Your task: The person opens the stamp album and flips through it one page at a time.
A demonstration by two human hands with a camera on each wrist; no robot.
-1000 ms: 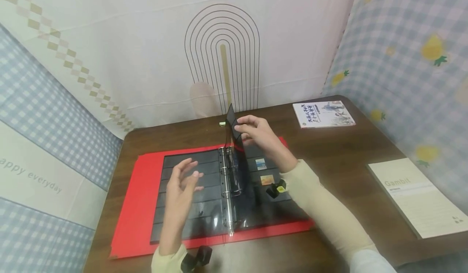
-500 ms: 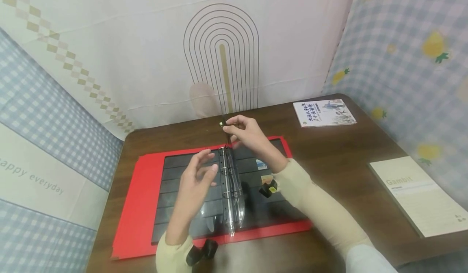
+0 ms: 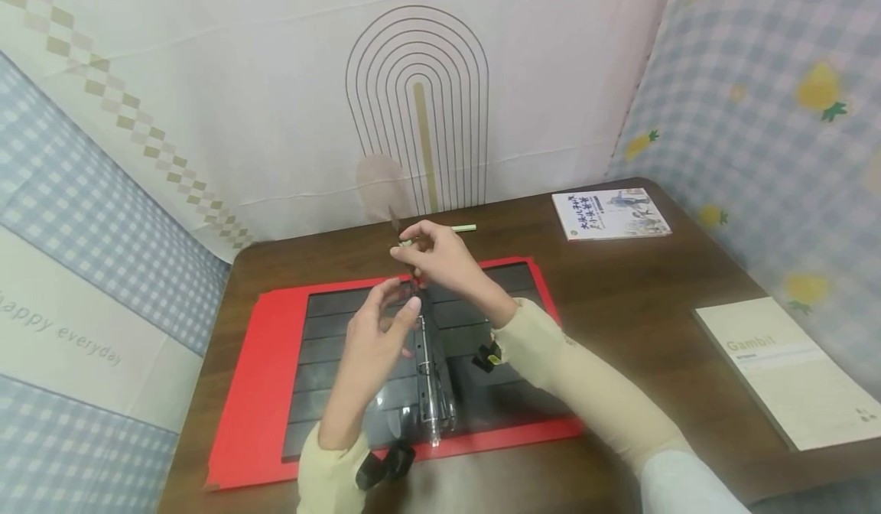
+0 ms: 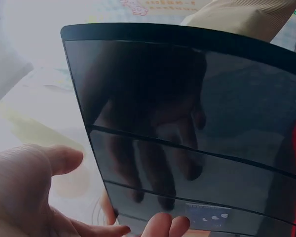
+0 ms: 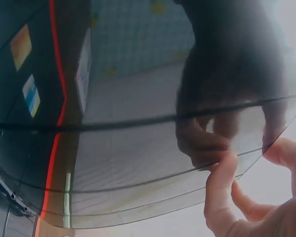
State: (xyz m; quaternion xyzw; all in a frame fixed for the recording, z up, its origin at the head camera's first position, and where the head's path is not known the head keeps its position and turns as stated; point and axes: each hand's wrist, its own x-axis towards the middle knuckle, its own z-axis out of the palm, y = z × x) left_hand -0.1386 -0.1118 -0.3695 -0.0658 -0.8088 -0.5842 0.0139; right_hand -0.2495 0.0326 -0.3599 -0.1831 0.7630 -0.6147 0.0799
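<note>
A red binder (image 3: 255,392) lies open on the brown table, with black stock pages on both sides of its metal rings (image 3: 430,369). My right hand (image 3: 407,245) pinches the top edge of one glossy black page (image 4: 187,98) and holds it upright over the rings. In the right wrist view its thumb (image 5: 219,187) and a finger grip that edge. My left hand (image 3: 402,301) is raised beside the page with straight fingers (image 4: 160,226) touching its left face. Two stamps (image 5: 25,69) sit in the right-hand pages.
A green pen (image 3: 463,228) lies just beyond the binder. A small illustrated book (image 3: 609,214) is at the back right and a white "Gambit" booklet (image 3: 791,369) at the right edge. Cloth walls close in the table at the back and both sides.
My right hand has swung the page leftward, from leaning right to standing over the rings. My left hand has risen from the left pages to meet it.
</note>
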